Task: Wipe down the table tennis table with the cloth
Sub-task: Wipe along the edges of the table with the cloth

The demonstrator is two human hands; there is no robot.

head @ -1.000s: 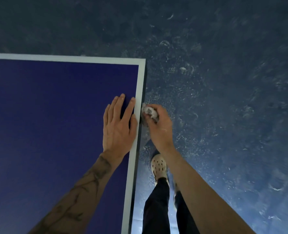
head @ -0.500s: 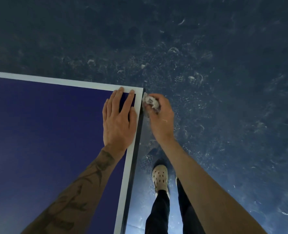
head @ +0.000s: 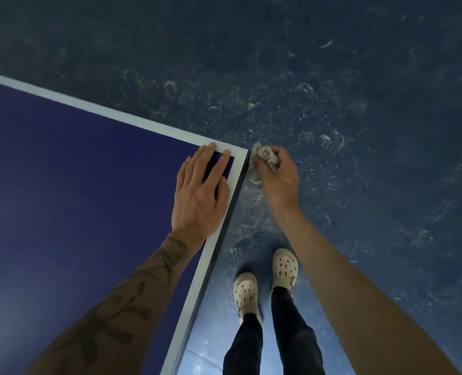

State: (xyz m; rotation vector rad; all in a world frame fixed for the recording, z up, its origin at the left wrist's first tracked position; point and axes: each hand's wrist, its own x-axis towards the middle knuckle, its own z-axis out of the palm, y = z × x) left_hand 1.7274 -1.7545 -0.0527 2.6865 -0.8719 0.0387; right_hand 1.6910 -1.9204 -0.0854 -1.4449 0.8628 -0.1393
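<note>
Hands: left hand [head: 200, 193] flat on table [head: 62, 212] | right hand [head: 278, 177] grips cloth [head: 263, 158] at corner edge

I see the cloth [head: 263, 154] mostly hidden inside the right hand [head: 278, 182]; counter [head: 89, 185] cut off at nine o'clock.

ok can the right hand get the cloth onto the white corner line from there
Probably yes. The right hand holds the cloth at the edge of the table by the corner, with nothing between. The left hand lies flat just inside that corner and may crowd it.
</note>
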